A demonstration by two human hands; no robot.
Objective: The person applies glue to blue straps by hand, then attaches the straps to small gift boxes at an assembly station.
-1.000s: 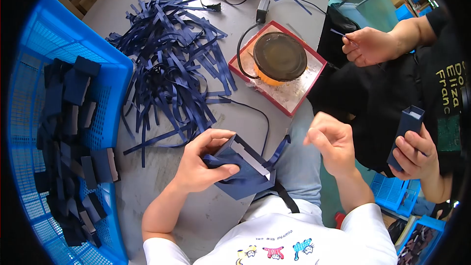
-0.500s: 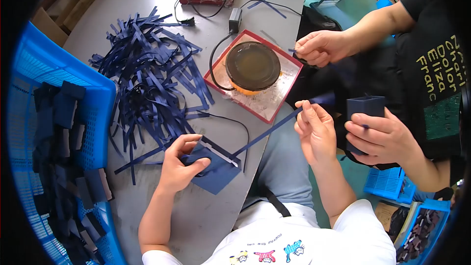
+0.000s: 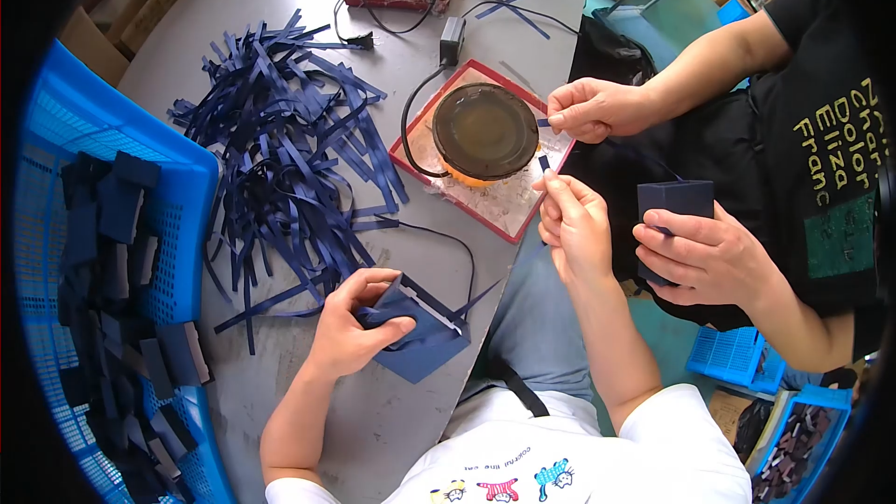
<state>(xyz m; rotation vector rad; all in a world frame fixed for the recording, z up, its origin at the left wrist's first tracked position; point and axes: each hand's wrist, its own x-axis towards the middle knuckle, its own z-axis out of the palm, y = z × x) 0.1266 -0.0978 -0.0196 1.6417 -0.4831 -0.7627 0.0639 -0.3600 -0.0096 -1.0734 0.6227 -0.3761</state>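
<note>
Now our left hand [image 3: 359, 331] bends low at the table edge, thumb and fingers closed on a flat navy paper bag [image 3: 425, 345] pressed to the grey table [image 3: 373, 420]. Our right hand [image 3: 574, 224] is raised, thumb and finger pinching the end of a narrow navy ribbon strip [image 3: 544, 164]. Just beyond that pinch sits a round brown-lidded pot [image 3: 485, 129] in a red tray [image 3: 509, 210], a co-worker's hand [image 3: 597, 107] beside it. Left of the bag grip lie loose navy strips [image 3: 280, 149] and a blue plastic crate [image 3: 196, 210].

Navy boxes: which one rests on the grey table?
The flattened navy box under the wearer's left hand, at the table's near edge. The co-worker's box is held upright off the table; the others lie in the blue crate.
</note>
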